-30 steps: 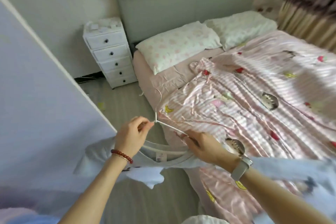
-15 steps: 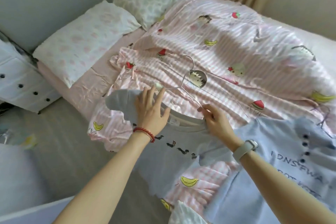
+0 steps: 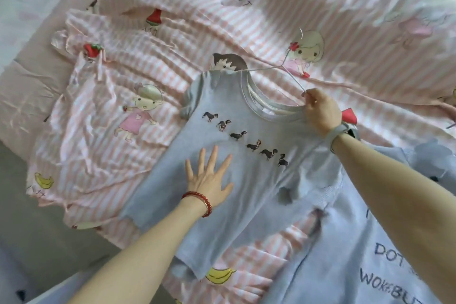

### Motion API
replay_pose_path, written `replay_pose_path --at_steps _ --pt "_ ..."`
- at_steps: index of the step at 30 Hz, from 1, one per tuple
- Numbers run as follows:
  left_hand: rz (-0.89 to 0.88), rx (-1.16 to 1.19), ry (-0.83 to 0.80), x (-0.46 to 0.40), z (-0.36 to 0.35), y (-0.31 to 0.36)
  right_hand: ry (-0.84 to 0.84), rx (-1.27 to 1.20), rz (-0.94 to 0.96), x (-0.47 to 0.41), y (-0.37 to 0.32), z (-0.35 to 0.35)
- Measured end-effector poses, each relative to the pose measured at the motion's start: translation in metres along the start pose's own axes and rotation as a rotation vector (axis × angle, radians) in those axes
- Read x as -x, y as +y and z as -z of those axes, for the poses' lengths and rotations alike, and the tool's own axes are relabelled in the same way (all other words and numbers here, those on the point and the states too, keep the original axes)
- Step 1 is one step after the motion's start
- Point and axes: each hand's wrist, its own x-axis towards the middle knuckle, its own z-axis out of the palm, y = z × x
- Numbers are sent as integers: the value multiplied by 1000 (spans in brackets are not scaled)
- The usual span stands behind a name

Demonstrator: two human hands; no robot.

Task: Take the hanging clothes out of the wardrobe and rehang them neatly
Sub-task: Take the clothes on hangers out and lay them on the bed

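Grey shirt [image 3: 246,180] flat on bed [image 3: 172,20]; left hand [image 3: 209,177] open-palmed, pressing chest; right hand [image 3: 319,111] pinches hanger [image 3: 293,79] at collar; we'd pin cloth firm, draw wire out sideways, avoid stretching neckline.

A single head-worn camera looks steeply down from above the near edge of the bed, facing across a pink striped quilt [image 3: 283,20]. The view is close: a grey T-shirt [image 3: 246,180] spread on the quilt fills the centre, with both forearms reaching in from the lower edge towards it. Wide-angle bending curves the quilt's stripes near the borders. A strip of floor [image 3: 29,229] shows left of the quilt. No second view shares the scene.
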Motion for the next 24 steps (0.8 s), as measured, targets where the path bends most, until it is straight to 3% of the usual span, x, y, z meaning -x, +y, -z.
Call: replay_pose_path --at_steps 6,12,16,24 --pt "0 -84 37 -23 -42 -6 -132 281 -96 0 24 -44" --pt "-55 10 46 -17 -22 -18 -156 365 -84 35 -10 -45" --pt "-18 194 292 17 8 -50 -190 260 66 89 -67 -49" --pt "298 469 702 197 14 -177 -294 45 531 247 -237 -64"
